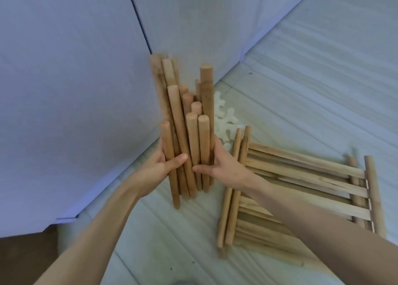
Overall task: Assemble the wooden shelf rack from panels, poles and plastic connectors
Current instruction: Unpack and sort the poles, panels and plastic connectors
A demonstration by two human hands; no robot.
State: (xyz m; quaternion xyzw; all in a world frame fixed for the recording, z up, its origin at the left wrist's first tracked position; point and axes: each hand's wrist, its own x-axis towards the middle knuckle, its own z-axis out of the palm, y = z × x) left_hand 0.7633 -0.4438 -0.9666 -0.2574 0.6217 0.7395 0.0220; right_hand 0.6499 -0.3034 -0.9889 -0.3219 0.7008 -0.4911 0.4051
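1. Poles (pixel 185 134): a bundle of round wooden dowels is held upright between both hands, above the floor (pixel 312 69), close to the wall (pixel 64 91). Tops are staggered at uneven heights; lower ends are also uneven, one at the left hanging lowest.
2. Left hand (pixel 159 166): grip is wrapped round the bundle's left side, thumb laid across the front, fingers hidden behind.
3. Right hand (pixel 217 164): grip is pressed against the right side, thumb across the front toward the left thumb, fingers curled behind. The thumbs are nearly touching.
4. Panels (pixel 301 187): slatted wooden panels are stacked flat on the floor to the right of the bundle, partly covered by the right forearm. Round rails are seen at the stack's left and right ends.
5. Connectors (pixel 224 121): white plastic pieces are piled on the floor behind the bundle, between it and the panels, partly hidden by the dowels. Count cannot be told.
6. Floor is pale planking; the wall is plain and pale, with a dark vertical seam.
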